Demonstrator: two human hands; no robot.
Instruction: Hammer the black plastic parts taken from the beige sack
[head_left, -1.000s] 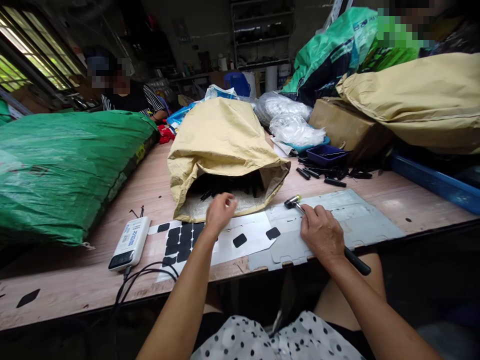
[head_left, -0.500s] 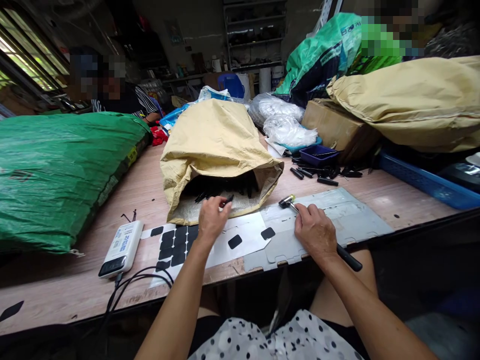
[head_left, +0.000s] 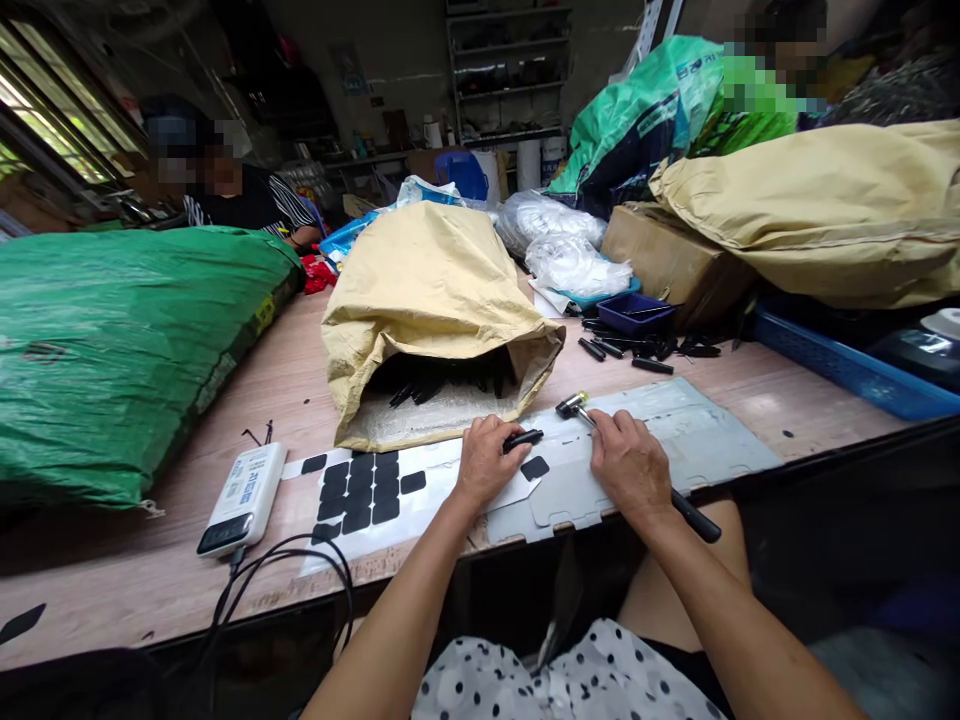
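Between the fingers of my left hand (head_left: 487, 460) is a short black cylindrical piece (head_left: 523, 440), held over the white sheet near the grey board (head_left: 667, 440). My right hand (head_left: 631, 465) is wrapped round a small hammer (head_left: 697, 516); its head rests low over the board and its black handle sticks out behind the hand. A beige sack (head_left: 435, 290) lies open toward me, with black pieces (head_left: 420, 388) inside its mouth. Black rounded squares (head_left: 360, 490) sit in rows on the white sheet (head_left: 420, 515), left of my left hand.
A white power bank (head_left: 244, 500) with black cables lies at the left, near a large green sack (head_left: 127, 360). Loose black pieces (head_left: 652, 366) surround a purple tray (head_left: 636, 312). A blue basket (head_left: 855, 365) stands right. Two people are across the table.
My left hand has moved right and toward me, from the sack's mouth to the grey board's left edge, with the black piece. My right hand and the hammer have barely moved.
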